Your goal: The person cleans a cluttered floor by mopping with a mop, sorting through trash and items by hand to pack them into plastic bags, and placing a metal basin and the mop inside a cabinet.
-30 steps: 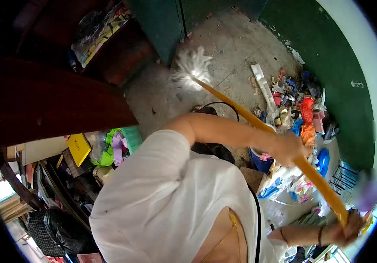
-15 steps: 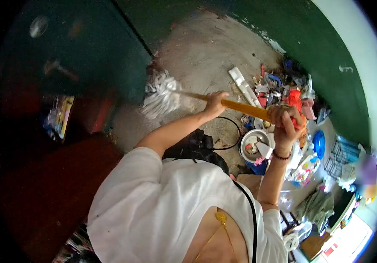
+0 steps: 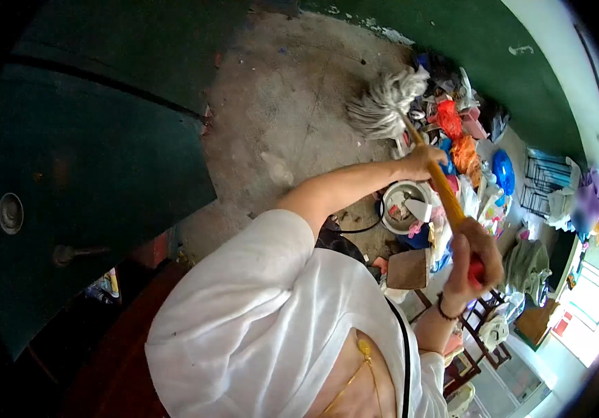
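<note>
And it's both hands on the mop (image 3: 446, 193), the left hand (image 3: 425, 161) wrapped around the shaft lower down, the right hand (image 3: 477, 259) closed about its top end, where a bit of red shows! Out at the far end, the grey strands (image 3: 386, 108) fan over the floor (image 3: 278, 104) right at the rim of the heap (image 3: 463, 132), towards the floor's edge along the green wall (image 3: 522, 90). Just beside the left hand sits the pot (image 3: 387, 217), scraps inside.
</note>
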Motion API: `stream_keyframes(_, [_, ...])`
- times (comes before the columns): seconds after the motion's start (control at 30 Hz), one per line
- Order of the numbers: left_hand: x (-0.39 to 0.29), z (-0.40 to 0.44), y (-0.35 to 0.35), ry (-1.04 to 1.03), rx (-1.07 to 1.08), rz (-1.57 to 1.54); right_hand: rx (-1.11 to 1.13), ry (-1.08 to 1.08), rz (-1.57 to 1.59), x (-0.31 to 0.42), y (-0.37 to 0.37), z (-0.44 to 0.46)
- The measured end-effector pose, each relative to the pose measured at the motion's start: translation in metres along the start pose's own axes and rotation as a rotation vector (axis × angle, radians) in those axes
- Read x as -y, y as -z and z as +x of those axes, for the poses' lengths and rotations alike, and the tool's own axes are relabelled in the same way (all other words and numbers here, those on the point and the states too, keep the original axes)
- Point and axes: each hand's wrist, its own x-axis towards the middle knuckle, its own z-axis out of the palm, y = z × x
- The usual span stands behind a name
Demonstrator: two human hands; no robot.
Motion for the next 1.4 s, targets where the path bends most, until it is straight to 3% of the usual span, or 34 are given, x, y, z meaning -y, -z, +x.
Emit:
stream_keyframes(0.03, [-0.012, 0.013, 0.007, -0.085, 0.014, -0.047, -0.073, 0.052, -0.158, 0.011, 0.001, 0.000])
stream_keyframes(0.1, [-0.043, 0.036, 0.029, -0.157, 0.184, -0.050, -0.037, 0.214, -0.168, 0.026, 0.011, -0.002])
stream_keyframes(0.17, [-0.067, 0.050, 0.045, -0.290, 0.176, 0.092, 0.011, 0.514, -0.095, 0.033, 0.024, 0.009])
stream_keyframes(0.3, [-0.096, 0.083, 0.058, -0.306, 0.142, 0.244, 0.107, 0.733, 0.278, 0.040, 0.081, 0.048])
stream_keyframes(0.53, [-0.108, 0.120, 0.118, -0.187, 0.313, 0.359, -0.022, 0.604, 0.766, -0.014, 0.130, 0.135])
stream_keyframes(0.6, [-0.085, 0.136, 0.138, -0.071, 0.416, 0.414, -0.046, 0.551, 0.839, -0.049, 0.131, 0.181])
stream_keyframes(0.67, [-0.035, 0.144, 0.153, 0.000, 0.306, 0.410, -0.032, 0.472, 0.817, -0.093, 0.118, 0.232])
stream_keyframes(0.7, [-0.012, 0.145, 0.170, 0.065, 0.247, 0.396, -0.162, 0.408, 0.784, -0.121, 0.095, 0.253])
stream_keyframes(0.77, [0.018, 0.152, 0.221, 0.277, 0.162, 0.502, -0.147, 0.238, 0.639, -0.154, 0.022, 0.300])
stream_keyframes(0.8, [0.054, 0.148, 0.242, 0.442, 0.229, 0.532, -0.008, 0.119, 0.687, -0.173, -0.014, 0.320])
stream_keyframes(0.83, [0.056, 0.152, 0.264, 0.688, 0.139, 0.550, 0.207, -0.041, 1.020, -0.179, -0.052, 0.342])
stream_keyframes(0.87, [0.112, 0.131, 0.281, 0.669, 0.054, 0.625, 0.142, -0.095, 0.681, -0.205, -0.092, 0.351])
stream_keyframes(0.9, [0.168, 0.106, 0.292, 0.646, -0.031, 0.697, 0.297, -0.154, 0.716, -0.213, -0.124, 0.362])
stream_keyframes(0.93, [0.177, 0.101, 0.305, 0.774, -0.055, 0.583, 0.339, -0.023, 0.495, -0.216, -0.148, 0.365])
stream_keyframes(0.97, [0.187, 0.104, 0.314, 0.897, -0.078, 0.468, 0.451, -0.037, 0.608, -0.211, -0.162, 0.370])
stream_keyframes(1.0, [0.201, 0.114, 0.315, 0.887, -0.066, 0.462, 0.483, -0.100, 0.854, -0.224, -0.180, 0.374])
stream_keyframes(1.1, [0.237, 0.140, 0.301, 0.686, -0.183, 0.550, 0.333, -0.066, 0.788, -0.227, -0.159, 0.415])
stream_keyframes(1.2, [0.233, 0.214, 0.289, 0.734, 0.007, 0.373, 0.164, -0.081, 0.779, -0.222, -0.135, 0.437])
stream_keyframes(1.23, [0.253, 0.225, 0.279, 0.563, 0.037, 0.455, 0.131, -0.037, 0.744, -0.220, -0.127, 0.442])
stream_keyframes(1.4, [0.307, 0.297, 0.229, 0.246, 0.215, 0.309, -0.137, -0.019, 0.562, -0.211, -0.115, 0.437])
